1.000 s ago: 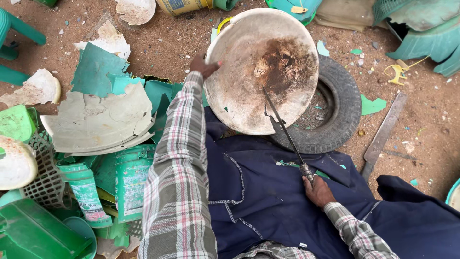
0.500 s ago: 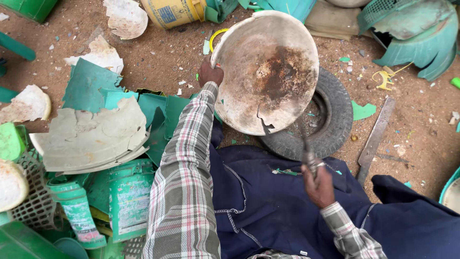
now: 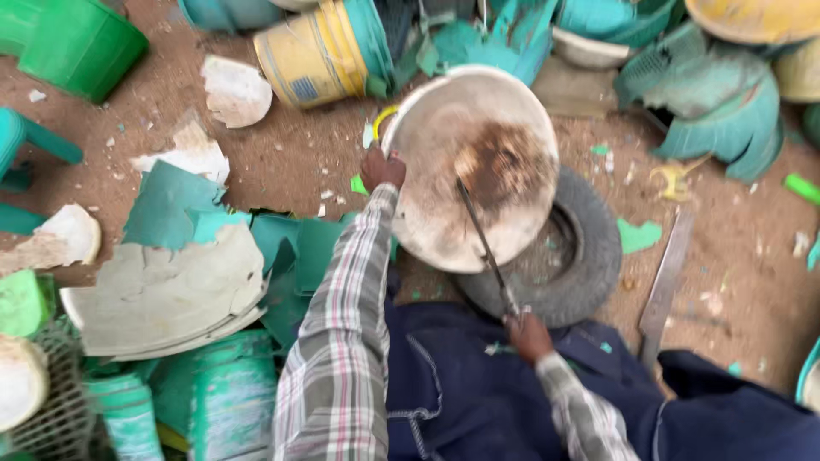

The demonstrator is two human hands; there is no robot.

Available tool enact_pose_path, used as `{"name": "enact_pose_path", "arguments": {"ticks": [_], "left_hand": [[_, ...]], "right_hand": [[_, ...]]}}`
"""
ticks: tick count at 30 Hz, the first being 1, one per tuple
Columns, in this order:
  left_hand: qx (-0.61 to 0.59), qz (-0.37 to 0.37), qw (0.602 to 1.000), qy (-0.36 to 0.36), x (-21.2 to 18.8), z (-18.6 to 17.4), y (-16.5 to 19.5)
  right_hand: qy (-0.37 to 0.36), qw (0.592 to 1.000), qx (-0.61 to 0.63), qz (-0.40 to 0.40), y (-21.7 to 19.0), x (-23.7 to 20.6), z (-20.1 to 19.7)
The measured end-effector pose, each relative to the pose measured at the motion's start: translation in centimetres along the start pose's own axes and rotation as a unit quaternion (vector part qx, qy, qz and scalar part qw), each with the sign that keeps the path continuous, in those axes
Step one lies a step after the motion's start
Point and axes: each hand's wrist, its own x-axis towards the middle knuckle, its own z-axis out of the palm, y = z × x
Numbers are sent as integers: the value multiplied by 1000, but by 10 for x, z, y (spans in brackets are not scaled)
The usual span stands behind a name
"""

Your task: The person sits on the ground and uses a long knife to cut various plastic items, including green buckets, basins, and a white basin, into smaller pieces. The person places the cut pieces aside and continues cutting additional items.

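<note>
My left hand (image 3: 381,168) grips the left rim of a round, dirty white plastic basin (image 3: 436,145) and holds it tilted with its stained inside toward me. My right hand (image 3: 528,335) is closed on the handle of a long thin knife (image 3: 483,246) whose blade reaches up across the basin's inside to the brown stain. The basin rests over a small black tyre (image 3: 589,248) lying on the dirt in front of my dark blue lap.
A flat machete-like blade (image 3: 666,286) lies on the dirt right of the tyre. Broken green and white plastic pieces (image 3: 171,290) pile up at left. A yellow bucket (image 3: 307,60) and teal plastic scraps (image 3: 717,102) lie along the far side.
The view has shifted so everything sits lower in frame. The basin has tilted more upright and the knife blade has moved up across its inside toward the stain.
</note>
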Motion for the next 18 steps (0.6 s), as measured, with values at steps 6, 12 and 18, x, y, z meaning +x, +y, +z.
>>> {"name": "enact_pose_path", "arguments": {"ticks": [6, 12, 18], "left_hand": [[1, -31, 999, 23, -1, 2, 8], [-9, -39, 997, 61, 22, -24, -4], [-13, -53, 993, 105, 21, -25, -13]], "right_hand": [[-5, 995, 96, -13, 67, -44, -6], [8, 999, 42, -5, 127, -120, -64], [119, 963, 202, -131, 75, -122, -65]]}}
